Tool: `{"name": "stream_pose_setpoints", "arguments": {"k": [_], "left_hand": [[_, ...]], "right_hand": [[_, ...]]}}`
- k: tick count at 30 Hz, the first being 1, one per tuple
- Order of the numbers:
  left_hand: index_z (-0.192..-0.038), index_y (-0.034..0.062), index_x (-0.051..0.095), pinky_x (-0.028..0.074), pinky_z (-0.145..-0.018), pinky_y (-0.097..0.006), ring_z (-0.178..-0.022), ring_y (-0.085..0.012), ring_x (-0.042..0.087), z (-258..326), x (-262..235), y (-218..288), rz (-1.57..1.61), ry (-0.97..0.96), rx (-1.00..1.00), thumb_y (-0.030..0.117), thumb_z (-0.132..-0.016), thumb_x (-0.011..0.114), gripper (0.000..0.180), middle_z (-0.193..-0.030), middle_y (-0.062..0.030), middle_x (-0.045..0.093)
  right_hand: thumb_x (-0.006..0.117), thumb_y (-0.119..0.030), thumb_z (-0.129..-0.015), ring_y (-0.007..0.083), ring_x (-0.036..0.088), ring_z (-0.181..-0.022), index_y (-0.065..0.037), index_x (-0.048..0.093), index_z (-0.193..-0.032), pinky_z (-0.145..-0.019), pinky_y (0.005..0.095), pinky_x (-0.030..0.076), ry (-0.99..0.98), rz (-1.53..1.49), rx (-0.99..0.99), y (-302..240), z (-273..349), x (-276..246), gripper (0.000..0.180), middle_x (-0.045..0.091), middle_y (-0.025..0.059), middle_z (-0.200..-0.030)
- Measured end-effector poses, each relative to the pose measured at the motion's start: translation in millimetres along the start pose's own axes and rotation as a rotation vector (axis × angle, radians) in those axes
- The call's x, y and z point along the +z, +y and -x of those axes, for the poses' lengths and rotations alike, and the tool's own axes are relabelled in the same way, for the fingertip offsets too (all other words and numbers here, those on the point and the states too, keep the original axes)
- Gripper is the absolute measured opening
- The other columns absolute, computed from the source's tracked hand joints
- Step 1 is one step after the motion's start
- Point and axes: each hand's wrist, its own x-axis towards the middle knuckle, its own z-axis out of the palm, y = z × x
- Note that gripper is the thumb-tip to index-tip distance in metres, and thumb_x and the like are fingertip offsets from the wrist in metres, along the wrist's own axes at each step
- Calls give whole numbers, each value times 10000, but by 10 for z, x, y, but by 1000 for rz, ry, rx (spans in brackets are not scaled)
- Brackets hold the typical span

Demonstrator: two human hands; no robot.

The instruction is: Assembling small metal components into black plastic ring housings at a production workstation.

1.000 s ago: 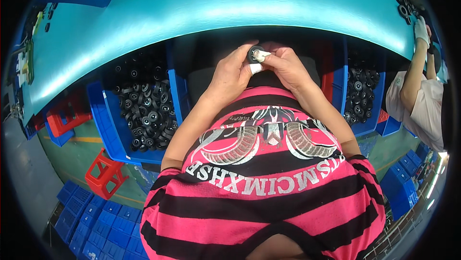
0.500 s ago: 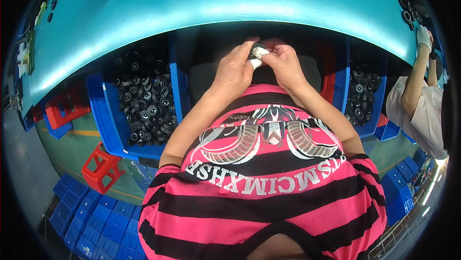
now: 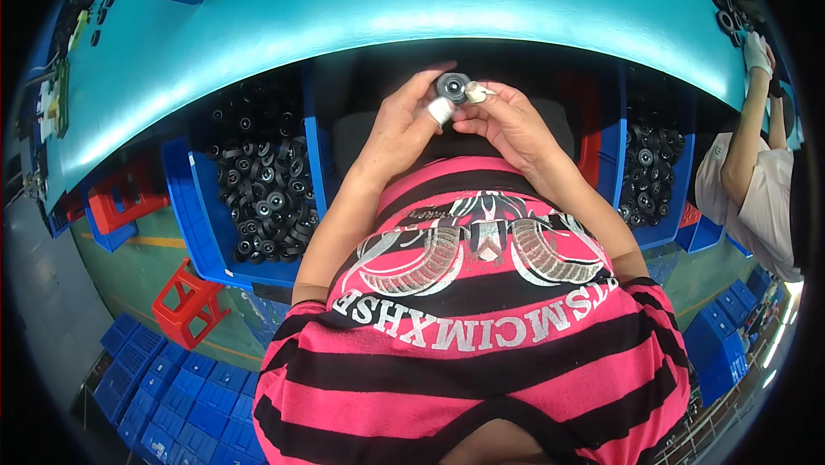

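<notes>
Forearms (image 3: 348, 210) slant inward to upper centre, where left hand (image 3: 400, 128) and right hand (image 3: 512, 124) pinch with white-wrapped thumbs (image 3: 441, 111).

Pink-and-black striped, short-sleeved fabric shirt (image 3: 473, 371) with white-and-grey printed chest design (image 3: 487, 246); white left-thumb wrapping (image 3: 441, 110), white right-thumb wrapping (image 3: 476, 93).

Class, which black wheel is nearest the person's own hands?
The single wheel held between the left hand and right hand; the heaped wheels lie apart, in blue bins.
</notes>
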Motion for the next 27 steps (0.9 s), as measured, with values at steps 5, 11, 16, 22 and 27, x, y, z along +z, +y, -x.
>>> {"name": "stream_pose_setpoints", "arguments": {"k": [5,11,16,22,27], "left_hand": [[-1415,25,494,532,-758,-250,-985,-114,625,77,79,59,20,60,34,87,-966,662,483,-1167,-59,639],[-1414,26,496,533,-772,-258,-996,-123,630,100,75,81,139,22,14,59,-946,665,499,-1161,-58,639],[-1427,26,495,532,-818,-258,-1021,-119,625,68,82,162,143,-24,34,43,-937,659,517,-1188,-66,638],[-1398,48,551,519,-878,-257,-1034,-100,602,73,79,261,76,-50,87,52,-902,713,522,-1190,-43,617],[-1309,69,633,513,-736,-243,-881,-101,575,108,120,386,-257,62,158,125,-808,824,539,-988,-9,552]], "right_hand": [[613,-226,-1020,136,689,-868,13,670,-1127,-773,272,592,-73,125,10,3,1,8,269,705,89,-1005],[588,-148,-1003,131,680,-827,27,661,-1177,-747,274,583,-80,560,-62,-145,85,-47,257,707,84,-1018],[576,-65,-948,123,673,-835,30,647,-1205,-737,270,574,-58,553,-84,-195,138,32,283,700,79,-1021],[619,-94,-953,107,650,-842,13,630,-1242,-719,256,553,-99,340,-60,-195,99,50,309,685,67,-1047],[617,-163,-987,101,634,-835,3,641,-1249,-694,248,540,-261,-36,186,-188,97,56,311,683,50,-1015]]}}
